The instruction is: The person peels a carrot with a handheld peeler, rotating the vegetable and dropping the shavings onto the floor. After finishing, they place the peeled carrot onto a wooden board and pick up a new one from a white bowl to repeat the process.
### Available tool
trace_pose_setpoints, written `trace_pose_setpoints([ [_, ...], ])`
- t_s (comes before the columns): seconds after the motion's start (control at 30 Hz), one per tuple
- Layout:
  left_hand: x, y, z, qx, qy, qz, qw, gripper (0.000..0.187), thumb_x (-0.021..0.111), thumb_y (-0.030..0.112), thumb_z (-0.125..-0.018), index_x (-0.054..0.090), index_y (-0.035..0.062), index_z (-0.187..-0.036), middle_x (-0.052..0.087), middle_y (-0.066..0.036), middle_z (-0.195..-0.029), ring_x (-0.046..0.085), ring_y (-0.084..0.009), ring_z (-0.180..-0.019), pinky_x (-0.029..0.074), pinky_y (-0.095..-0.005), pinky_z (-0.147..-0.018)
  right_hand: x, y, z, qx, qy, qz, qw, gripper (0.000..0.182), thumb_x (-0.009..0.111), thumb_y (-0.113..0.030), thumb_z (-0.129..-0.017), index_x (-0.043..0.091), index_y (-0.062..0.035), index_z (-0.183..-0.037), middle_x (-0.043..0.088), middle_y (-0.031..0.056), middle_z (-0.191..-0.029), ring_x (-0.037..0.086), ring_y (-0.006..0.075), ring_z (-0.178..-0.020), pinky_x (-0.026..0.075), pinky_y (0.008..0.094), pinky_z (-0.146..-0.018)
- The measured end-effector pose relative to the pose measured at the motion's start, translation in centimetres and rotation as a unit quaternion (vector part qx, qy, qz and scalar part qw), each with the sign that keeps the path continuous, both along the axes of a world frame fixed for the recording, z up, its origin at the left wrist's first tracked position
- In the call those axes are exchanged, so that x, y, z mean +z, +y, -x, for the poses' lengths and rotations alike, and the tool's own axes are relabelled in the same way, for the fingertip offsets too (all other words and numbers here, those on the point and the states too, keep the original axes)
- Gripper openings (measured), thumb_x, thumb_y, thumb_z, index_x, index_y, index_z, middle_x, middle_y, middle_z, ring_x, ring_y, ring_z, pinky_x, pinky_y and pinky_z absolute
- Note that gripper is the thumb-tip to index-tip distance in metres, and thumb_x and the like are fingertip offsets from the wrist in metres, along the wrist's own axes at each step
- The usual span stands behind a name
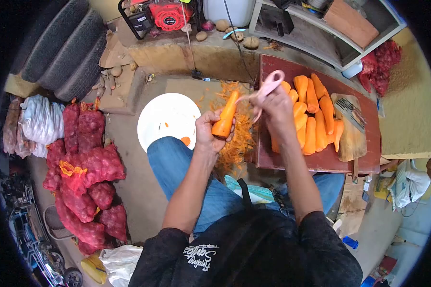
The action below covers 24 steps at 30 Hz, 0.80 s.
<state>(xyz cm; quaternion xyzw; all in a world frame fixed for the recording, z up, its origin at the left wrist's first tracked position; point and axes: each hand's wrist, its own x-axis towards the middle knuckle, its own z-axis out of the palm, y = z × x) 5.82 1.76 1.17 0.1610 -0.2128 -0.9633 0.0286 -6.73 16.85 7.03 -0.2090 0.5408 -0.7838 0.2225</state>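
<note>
My left hand (209, 130) is wrapped round the thick lower end of a carrot (226, 116), whose narrower end tilts up and away. In my right hand (278, 111) is a pink peeler (270, 83), gripped by its handle, its head close beside the carrot's upper part. Orange peelings (242, 136) lie heaped on the floor beneath. A round white basin (151, 117) sits left of my left hand, with a few orange bits in it. Several peeled carrots (311, 136) are piled on the dark red table (273, 165) beyond my right hand.
On the table's right side rests a wooden chopping board (352, 148) with a knife on it. Red mesh sacks (88, 172) full of round produce lie along the left, below stacked tyres (79, 57). A red-and-black engine unit (168, 16) stands on the ledge ahead.
</note>
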Motion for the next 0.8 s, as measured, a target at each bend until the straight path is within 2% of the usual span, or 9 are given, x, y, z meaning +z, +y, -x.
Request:
trace_pose_setpoints([
  [0.03, 0.3, 0.2, 0.1, -0.003, 0.008, 0.015, 1.0, 0.043, 0.048, 0.028, -0.078, 0.06, -0.0036, -0.104, 0.063, -0.016, -0.081, 0.06, -0.024, -0.059, 0.047, -0.033, -0.04, 0.5, -0.1, -1.9, 0.045, -0.02, 0.004, 0.999, 0.043, 0.07, -0.004, -0.086, 0.048, -0.0018, -0.123, 0.064, 0.0062, -0.092, 0.065, 0.014, -0.072, 0.054, 0.0257, -0.06],
  [0.1, 0.9, 0.6, 0.3, -0.014, 0.021, 0.051, 0.998, 0.042, 0.048, 0.028, -0.078, 0.06, -0.0025, -0.104, 0.063, -0.016, -0.08, 0.06, -0.0237, -0.058, 0.046, -0.033, -0.04, 0.5, -0.5, -2.8, 0.131, -0.021, -0.017, 0.991, 0.04, 0.07, -0.004, -0.086, 0.048, -0.0021, -0.119, 0.065, 0.0083, -0.096, 0.065, 0.0138, -0.075, 0.053, 0.0254, -0.061],
  [0.2, -0.2, 0.4, 0.2, 0.006, -0.013, 0.029, 0.999, 0.041, 0.048, 0.028, -0.08, 0.059, -0.0008, -0.106, 0.064, -0.015, -0.08, 0.06, -0.0231, -0.058, 0.045, -0.0314, -0.04, -1.7, -1.8, 0.9, 0.015, 0.012, 0.024, 1.0, 0.034, 0.068, -0.004, -0.088, 0.048, -0.0024, -0.115, 0.064, 0.0083, -0.095, 0.064, 0.0129, -0.073, 0.053, 0.0254, -0.06],
  [0.3, 0.0, 0.6, 0.1, -0.002, 0.001, 0.031, 1.0, 0.039, 0.049, 0.028, -0.081, 0.059, 0.0006, -0.107, 0.064, -0.015, -0.081, 0.061, -0.0213, -0.059, 0.045, -0.0297, -0.039, -2.2, -2.3, 2.1, -0.023, 0.01, 0.03, 0.999, 0.028, 0.069, -0.008, -0.09, 0.049, -0.0035, -0.108, 0.064, 0.0055, -0.085, 0.062, 0.0121, -0.065, 0.051, 0.0249, -0.059],
  [0.4, 0.9, 0.8, 0.0, 0.012, -0.018, 0.058, 0.998, 0.037, 0.05, 0.026, -0.082, 0.058, -0.0003, -0.106, 0.064, -0.014, -0.081, 0.06, -0.0192, -0.058, 0.044, -0.0281, -0.04, -2.5, -1.5, 1.9, -0.033, 0.001, 0.029, 0.999, 0.027, 0.066, -0.005, -0.09, 0.047, -0.002, -0.11, 0.063, 0.0083, -0.09, 0.062, 0.0128, -0.068, 0.052, 0.0254, -0.059],
  [0.5, -0.6, 1.4, 0.3, 0.036, -0.038, 0.187, 0.981, 0.036, 0.053, 0.025, -0.083, 0.057, -0.0015, -0.107, 0.065, -0.013, -0.082, 0.06, -0.0178, -0.058, 0.045, -0.0287, -0.041, -3.4, -1.2, 3.5, -0.053, 0.029, 0.037, 0.997, 0.025, 0.065, -0.003, -0.091, 0.047, -0.0016, -0.108, 0.063, 0.009, -0.086, 0.062, 0.0127, -0.066, 0.052, 0.0251, -0.057],
  [0.6, 0.4, 1.5, -0.2, 0.003, -0.004, 0.203, 0.979, 0.037, 0.055, 0.022, -0.083, 0.057, -0.0031, -0.11, 0.065, -0.013, -0.083, 0.061, -0.0183, -0.06, 0.046, -0.0294, -0.042, -2.6, -0.8, 5.8, -0.098, 0.042, 0.032, 0.994, 0.023, 0.065, -0.004, -0.091, 0.047, -0.0018, -0.104, 0.063, 0.0081, -0.076, 0.06, 0.0124, -0.058, 0.05, 0.0247, -0.051],
  [0.7, 1.5, 1.0, -0.4, 0.008, -0.026, 0.144, 0.989, 0.04, 0.055, 0.022, -0.084, 0.056, -0.0037, -0.114, 0.065, -0.013, -0.085, 0.062, -0.019, -0.063, 0.049, -0.0308, -0.046, -0.9, -0.5, 5.9, -0.135, 0.082, 0.036, 0.987, 0.021, 0.064, -0.003, -0.091, 0.046, -0.0016, -0.104, 0.063, 0.0086, -0.076, 0.06, 0.0125, -0.058, 0.049, 0.0255, -0.05],
  [0.8, 1.8, 1.0, 0.3, 0.055, -0.056, 0.153, 0.985, 0.037, 0.049, 0.024, -0.091, 0.057, -0.0025, -0.116, 0.066, -0.013, -0.087, 0.064, -0.0203, -0.067, 0.054, -0.0321, -0.05, 0.9, 0.1, 2.4, -0.052, 0.038, -0.005, 0.998, 0.025, 0.064, -0.003, -0.09, 0.048, -0.0018, -0.109, 0.064, 0.0092, -0.082, 0.062, 0.0132, -0.063, 0.051, 0.0257, -0.054],
])
